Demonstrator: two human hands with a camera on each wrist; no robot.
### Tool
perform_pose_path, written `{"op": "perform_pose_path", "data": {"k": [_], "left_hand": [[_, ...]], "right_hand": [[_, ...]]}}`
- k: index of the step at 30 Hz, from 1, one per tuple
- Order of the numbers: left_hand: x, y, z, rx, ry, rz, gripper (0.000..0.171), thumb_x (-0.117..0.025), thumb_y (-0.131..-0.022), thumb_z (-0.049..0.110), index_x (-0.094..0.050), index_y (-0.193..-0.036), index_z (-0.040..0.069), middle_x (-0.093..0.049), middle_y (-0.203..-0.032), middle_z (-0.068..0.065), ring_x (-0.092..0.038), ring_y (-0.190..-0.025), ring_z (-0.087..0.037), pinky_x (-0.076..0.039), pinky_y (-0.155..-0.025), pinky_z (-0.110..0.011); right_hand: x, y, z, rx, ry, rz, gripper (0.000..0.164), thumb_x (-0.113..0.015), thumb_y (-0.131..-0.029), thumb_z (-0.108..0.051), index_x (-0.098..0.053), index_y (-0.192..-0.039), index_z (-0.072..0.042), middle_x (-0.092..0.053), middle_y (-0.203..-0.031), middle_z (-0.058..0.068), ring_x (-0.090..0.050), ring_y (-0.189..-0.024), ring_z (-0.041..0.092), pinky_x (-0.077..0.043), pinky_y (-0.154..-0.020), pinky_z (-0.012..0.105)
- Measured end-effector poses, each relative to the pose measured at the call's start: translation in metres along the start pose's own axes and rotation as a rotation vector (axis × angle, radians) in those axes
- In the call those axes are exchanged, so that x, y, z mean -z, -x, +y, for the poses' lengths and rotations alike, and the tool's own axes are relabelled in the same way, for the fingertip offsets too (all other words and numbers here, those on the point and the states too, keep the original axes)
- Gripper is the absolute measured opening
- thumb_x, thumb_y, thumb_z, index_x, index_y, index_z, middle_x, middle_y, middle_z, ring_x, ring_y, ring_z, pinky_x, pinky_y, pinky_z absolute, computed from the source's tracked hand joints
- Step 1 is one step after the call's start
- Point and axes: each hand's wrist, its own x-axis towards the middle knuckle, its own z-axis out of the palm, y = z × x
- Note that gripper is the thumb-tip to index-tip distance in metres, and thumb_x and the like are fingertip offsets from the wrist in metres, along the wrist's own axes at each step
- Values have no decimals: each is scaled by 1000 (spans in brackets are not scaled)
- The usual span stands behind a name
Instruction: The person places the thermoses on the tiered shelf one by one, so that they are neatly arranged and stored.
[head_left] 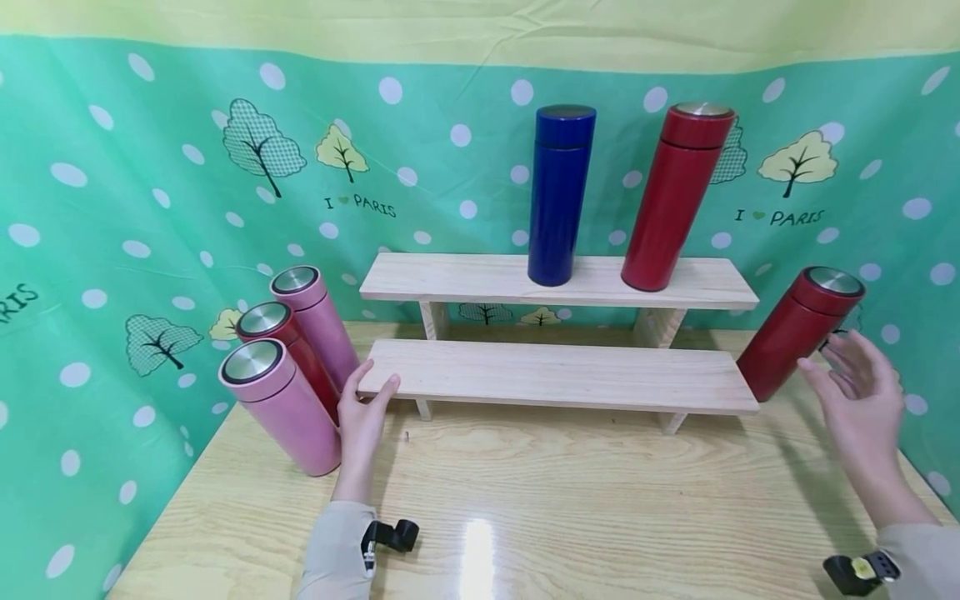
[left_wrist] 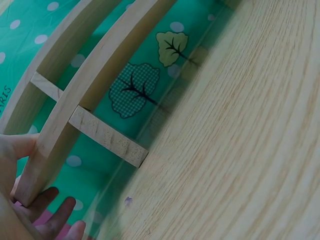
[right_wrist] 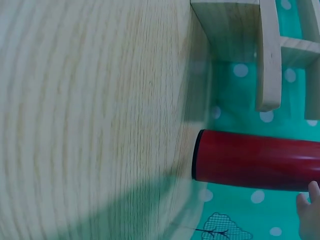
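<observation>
My left hand (head_left: 362,425) grips the left end of the lower board of a two-step wooden shelf (head_left: 555,375). In the left wrist view its thumb (left_wrist: 20,145) lies against the board while the fingers (left_wrist: 57,217) reach beneath its end. At the shelf's right end, a red thermos flask (head_left: 795,337) stands on the table. Beside that flask's upper part is my right hand (head_left: 862,404), fingers loosely curved and holding nothing. The right wrist view shows its fingertips (right_wrist: 314,190) close at the red flask's side.
On the upper board stand a blue flask (head_left: 558,200) and another red flask (head_left: 675,200). Left of the shelf, two pink flasks (head_left: 288,408) and a red flask (head_left: 307,358) stand close by my left hand. A green patterned cloth (head_left: 450,167) hangs behind the wooden table (head_left: 562,500).
</observation>
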Motion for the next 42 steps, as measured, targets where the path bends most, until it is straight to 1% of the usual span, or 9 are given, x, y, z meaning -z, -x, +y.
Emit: {"op": "perform_pose_path", "data": {"k": [3, 8, 12, 17, 22, 24, 29, 36, 42], "left_hand": [[0, 0, 0, -1, 0, -3, 63, -75, -90, 26, -49, -145, 13, -33, -157, -12, -27, -143, -27, -26, -115, -44], [1, 0, 1, -3, 2, -9, 62, -75, -90, 26, -49, -145, 13, -33, -157, -12, -26, -143, -26, -25, -116, -44], [1, 0, 1, -8, -5, -11, 63, -75, -90, 27, -49, -145, 13, -33, -157, -12, -25, -145, -27, -20, -117, -46], [1, 0, 1, -8, -9, -9, 63, -76, -89, 27, -49, -145, 13, -34, -157, -11, -25, -145, -27, -19, -118, -47], [2, -1, 2, 0, -18, -18, 63, -75, -89, 28, -49, -145, 14, -33, -157, -12, -25, -145, -28, -21, -117, -48], [2, -1, 2, 4, -20, -23, 64, -75, -89, 29, -49, -146, 14, -32, -157, -12, -24, -145, -28, -21, -117, -48], [2, -2, 2, 7, -27, -26, 64, -75, -89, 29, -48, -146, 15, -32, -158, -12, -22, -146, -28, -17, -118, -50], [2, -2, 0, 2, -24, -21, 63, -75, -90, 29, -49, -145, 14, -33, -157, -11, -24, -145, -26, -20, -117, -47], [2, -2, -1, -5, -15, -22, 63, -75, -90, 29, -49, -145, 14, -33, -157, -11, -24, -145, -26, -20, -117, -47]], "right_hand": [[0, -5, 1, -23, -15, 18, 67, -69, -92, -7, -40, -150, -22, -52, -140, -5, -49, -124, 3, -36, -99, 7], [-2, -13, 4, -38, 20, 30, 69, -69, -93, -13, -36, -152, -25, -47, -148, -4, -46, -128, 3, -34, -100, 7], [-5, -20, 5, -47, -14, 42, 70, -68, -93, -12, -33, -153, -24, -42, -152, -2, -43, -133, 6, -33, -101, 7], [-8, -27, 6, -53, -12, 52, 70, -68, -94, -15, -33, -153, -28, -40, -154, -4, -39, -138, 10, -31, -108, 14], [-13, -34, 8, -74, 5, 41, 71, -68, -94, -21, -31, -153, -33, -36, -156, -8, -34, -141, 11, -26, -116, 27], [-15, -37, 9, -86, 7, 30, 72, -68, -94, -23, -29, -153, -34, -33, -157, -8, -31, -143, 11, -25, -117, 30], [-21, -43, 11, -109, 34, 9, 76, -68, -94, -26, -23, -155, -36, -30, -159, -7, -29, -143, 11, -24, -117, 31], [-28, -48, 15, -128, 90, -24, 84, -68, -93, -35, -11, -155, -40, -22, -161, -7, -21, -147, 15, -26, -117, 35], [-33, -51, 15, -129, 81, -33, 88, -68, -93, -34, -6, -156, -40, -21, -161, -6, -21, -146, 14, -26, -117, 36]]}}
